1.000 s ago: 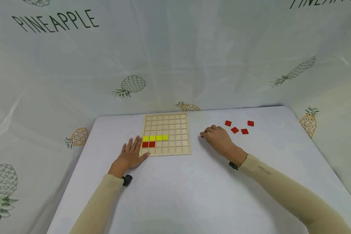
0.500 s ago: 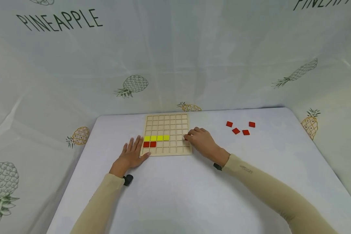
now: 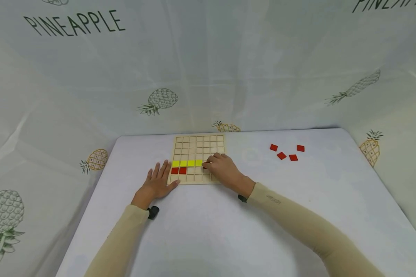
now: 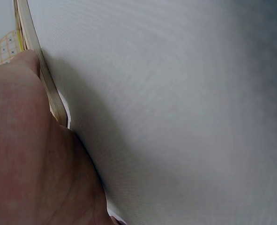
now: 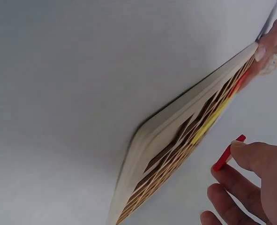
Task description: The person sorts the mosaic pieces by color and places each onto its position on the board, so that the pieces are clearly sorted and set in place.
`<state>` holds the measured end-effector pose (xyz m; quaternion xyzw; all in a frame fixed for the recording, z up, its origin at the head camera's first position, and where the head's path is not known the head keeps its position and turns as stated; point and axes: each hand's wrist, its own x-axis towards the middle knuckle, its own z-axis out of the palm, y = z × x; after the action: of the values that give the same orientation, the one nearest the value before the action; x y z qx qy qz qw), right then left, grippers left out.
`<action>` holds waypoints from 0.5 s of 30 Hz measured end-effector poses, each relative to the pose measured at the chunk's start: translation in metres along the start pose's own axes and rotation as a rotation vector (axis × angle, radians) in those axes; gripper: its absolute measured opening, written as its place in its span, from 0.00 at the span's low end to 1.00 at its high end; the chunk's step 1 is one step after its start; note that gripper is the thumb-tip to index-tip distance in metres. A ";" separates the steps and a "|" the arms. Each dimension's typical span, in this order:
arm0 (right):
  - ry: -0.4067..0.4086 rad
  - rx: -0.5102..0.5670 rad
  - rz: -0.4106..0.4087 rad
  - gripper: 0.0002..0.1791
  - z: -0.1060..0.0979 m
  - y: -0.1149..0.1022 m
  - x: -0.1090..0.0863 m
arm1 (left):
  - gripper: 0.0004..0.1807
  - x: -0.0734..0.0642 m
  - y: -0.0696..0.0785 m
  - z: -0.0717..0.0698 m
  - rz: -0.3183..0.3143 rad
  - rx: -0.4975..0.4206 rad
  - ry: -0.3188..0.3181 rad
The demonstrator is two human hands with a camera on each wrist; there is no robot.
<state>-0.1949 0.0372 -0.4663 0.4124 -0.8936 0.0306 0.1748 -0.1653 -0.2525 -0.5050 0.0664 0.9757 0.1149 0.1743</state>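
Note:
A wooden grid board (image 3: 213, 144) lies on the table, with a row of yellow tiles (image 3: 191, 163) and two red tiles (image 3: 179, 171) in the row nearer me. My left hand (image 3: 156, 186) rests spread at the board's left edge, its thumb at the front corner. Over the right part of the board, my right hand (image 3: 223, 169) pinches a red tile (image 5: 228, 152) between thumb and forefinger. In the right wrist view that tile is raised above the grid; the head view mostly hides it behind the fingers.
Several loose red tiles (image 3: 281, 156) lie on the white table (image 3: 263, 238) at the back right. A curtain (image 3: 208, 77) with pineapple prints hangs behind and beside the table.
My right hand has carried the red tile leftward from the table right of the board to above the grid. My left hand has stayed at the board's edge.

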 end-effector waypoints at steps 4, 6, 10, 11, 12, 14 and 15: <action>-0.030 0.005 -0.006 0.11 0.004 -0.007 0.008 | 0.52 0.000 0.001 0.000 -0.001 0.006 0.004; -0.039 0.006 -0.010 0.11 0.004 -0.011 0.011 | 0.52 0.000 0.001 0.000 -0.005 0.008 0.003; -0.052 0.001 -0.015 0.11 0.006 -0.018 0.019 | 0.52 0.000 0.001 0.000 -0.009 0.006 0.001; -0.060 -0.005 -0.016 0.11 0.006 -0.020 0.020 | 0.52 0.000 0.001 0.000 -0.009 0.005 0.000; -0.066 -0.010 -0.017 0.11 0.006 -0.021 0.022 | 0.52 0.000 0.001 -0.001 -0.008 0.005 -0.001; -0.077 -0.013 -0.018 0.12 0.007 -0.024 0.025 | 0.52 0.000 0.001 -0.001 -0.007 0.006 -0.001; -0.086 -0.016 -0.017 0.12 0.007 -0.026 0.026 | 0.52 -0.001 0.001 -0.001 -0.005 0.007 -0.001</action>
<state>-0.1936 -0.0002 -0.4667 0.4197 -0.8968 0.0043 0.1400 -0.1650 -0.2517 -0.5033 0.0645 0.9761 0.1112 0.1750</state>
